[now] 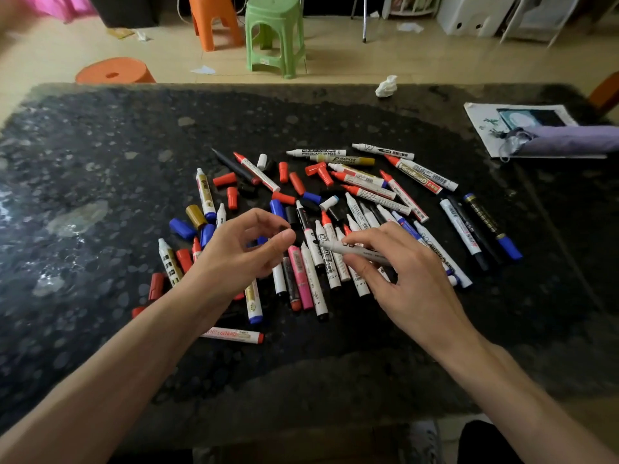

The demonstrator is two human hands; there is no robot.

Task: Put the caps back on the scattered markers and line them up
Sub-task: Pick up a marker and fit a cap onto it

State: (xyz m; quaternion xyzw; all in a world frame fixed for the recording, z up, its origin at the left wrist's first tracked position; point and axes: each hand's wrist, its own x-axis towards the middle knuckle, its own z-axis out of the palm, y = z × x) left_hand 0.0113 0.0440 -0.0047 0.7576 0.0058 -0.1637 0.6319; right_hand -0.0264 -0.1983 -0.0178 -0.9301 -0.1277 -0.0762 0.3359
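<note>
Fingers (378, 234) and thumb of the right hand (415, 279) pinch a pale grey marker (355, 250) near its middle, holding it roughly level just above the heap, one end pointing toward the left hand (241, 252). That hand's fingers curl loosely, with the thumb tip close to the forefinger. I cannot tell whether a cap sits between them. Both hands hang over a dark speckled table (100, 162). Beyond its far edge stand a green stool (274, 35) and an orange stool (214, 21) on a pale floor. At the right edge of the table a purple fabric bundle (569, 140) lies on a printed sheet (482, 128). The scattered markers (368, 186) lie in a loose heap at the table's middle, crossing and touching one another, most with bare tips. Three more markers (460, 226) lie side by side just to the right of the heap. Loose caps lie among them: a red cap (224, 179), a blue cap (182, 228) and a gold cap (196, 216). A crumpled tissue (387, 86) sits near the far edge.
</note>
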